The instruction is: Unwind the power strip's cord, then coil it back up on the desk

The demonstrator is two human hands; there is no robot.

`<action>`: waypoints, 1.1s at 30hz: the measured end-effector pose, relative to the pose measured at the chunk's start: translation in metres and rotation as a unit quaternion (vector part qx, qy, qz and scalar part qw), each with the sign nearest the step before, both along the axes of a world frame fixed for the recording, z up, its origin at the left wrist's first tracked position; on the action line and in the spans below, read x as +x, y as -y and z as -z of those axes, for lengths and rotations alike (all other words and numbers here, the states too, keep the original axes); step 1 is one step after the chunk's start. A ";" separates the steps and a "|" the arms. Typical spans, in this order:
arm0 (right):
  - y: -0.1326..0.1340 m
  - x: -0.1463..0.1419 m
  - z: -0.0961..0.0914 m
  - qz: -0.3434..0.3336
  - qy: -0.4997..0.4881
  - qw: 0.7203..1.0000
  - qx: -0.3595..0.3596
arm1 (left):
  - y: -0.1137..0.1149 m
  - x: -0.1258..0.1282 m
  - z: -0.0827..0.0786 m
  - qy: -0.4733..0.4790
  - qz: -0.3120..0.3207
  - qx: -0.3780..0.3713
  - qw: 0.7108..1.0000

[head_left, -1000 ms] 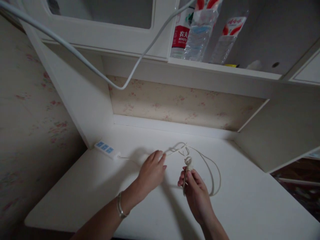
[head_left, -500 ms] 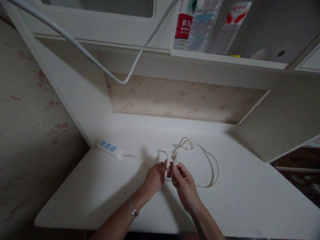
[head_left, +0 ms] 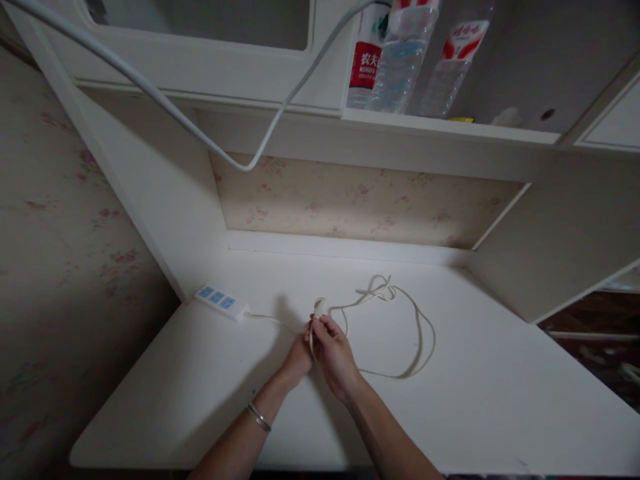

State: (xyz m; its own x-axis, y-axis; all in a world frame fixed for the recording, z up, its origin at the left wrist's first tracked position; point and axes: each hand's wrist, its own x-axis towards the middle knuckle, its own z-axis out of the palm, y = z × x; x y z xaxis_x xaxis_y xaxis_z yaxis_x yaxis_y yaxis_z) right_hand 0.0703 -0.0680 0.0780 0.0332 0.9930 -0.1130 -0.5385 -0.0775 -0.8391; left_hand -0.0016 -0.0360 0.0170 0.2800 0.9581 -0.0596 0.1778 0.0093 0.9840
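Plug (head_left: 321,307) has shifted closer to the power strip (head_left: 220,301), pinched in my right hand (head_left: 336,353). Can't tell my left hand's (head_left: 298,359) grip. Keep the cord (head_left: 435,337) slack.

Bare forearms (head_left: 387,430) converge
The bare right hand (head_left: 337,360) pinches, fingers (head_left: 332,325) curled, partly hiding the bare left hand (head_left: 297,362).

Plastic bottles (head_left: 403,67) standing on a white shelf (head_left: 450,127), thick pale cord (head_left: 245,167) sagging nearby, floral wallpaper (head_left: 320,200) below.
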 end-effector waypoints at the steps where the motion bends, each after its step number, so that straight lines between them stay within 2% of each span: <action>1: -0.003 -0.001 0.002 0.004 -0.003 1.000 -0.002 | 0.002 -0.007 -0.003 0.044 -0.016 -0.008 0.999; 3: -0.009 -0.003 0.006 0.013 0.001 1.000 -0.007 | 0.007 -0.020 -0.011 0.147 -0.045 -0.037 0.987; 5: -0.013 -0.006 0.008 0.024 0.009 1.000 -0.011 | 0.013 -0.029 -0.020 0.211 -0.047 -0.073 0.974; 7: -0.017 -0.011 0.010 0.026 0.020 0.999 -0.015 | 0.017 -0.032 -0.027 0.199 -0.036 -0.081 0.976; 9: -0.020 -0.016 0.011 0.021 0.054 0.998 -0.012 | 0.019 -0.031 -0.031 0.158 -0.042 -0.055 0.985; 12: -0.022 -0.018 0.011 0.003 0.168 0.986 0.024 | 0.016 -0.031 -0.031 0.090 -0.056 -0.020 0.994; 16: -0.017 -0.004 0.008 0.023 0.318 0.942 0.109 | 0.001 -0.044 -0.027 -0.008 -0.045 0.013 0.999; 19: -0.009 0.020 0.008 0.055 0.444 0.885 0.129 | -0.016 -0.063 -0.026 -0.094 -0.083 0.072 0.990; 22: -0.003 0.045 0.013 0.020 0.555 0.828 0.084 | -0.031 -0.082 -0.028 -0.226 -0.109 0.167 0.953; 24: -0.004 0.056 0.019 -0.011 0.583 0.809 0.070 | -0.038 -0.092 -0.029 -0.330 -0.105 0.218 0.912; 26: -0.009 0.061 0.026 -0.032 0.572 0.815 0.088 | -0.041 -0.097 -0.027 -0.414 -0.090 0.242 0.873; 28: -0.018 0.063 0.033 -0.060 0.530 0.840 0.105 | -0.042 -0.098 -0.024 -0.468 -0.076 0.247 0.845; 31: -0.034 0.061 0.034 -0.081 0.448 0.886 0.092 | -0.042 -0.097 -0.018 -0.496 -0.084 0.215 0.837; 33: -0.042 0.060 0.028 -0.053 0.397 0.912 0.089 | -0.042 -0.096 -0.016 -0.494 -0.095 0.190 0.843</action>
State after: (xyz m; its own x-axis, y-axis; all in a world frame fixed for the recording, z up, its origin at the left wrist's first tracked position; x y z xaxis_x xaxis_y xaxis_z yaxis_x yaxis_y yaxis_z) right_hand 0.1302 -0.0258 0.0502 -0.0630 0.9957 0.0685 0.2461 0.0820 -0.9658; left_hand -0.0973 0.0058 0.0327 0.1136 0.9826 0.1472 0.9435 -0.1531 0.2938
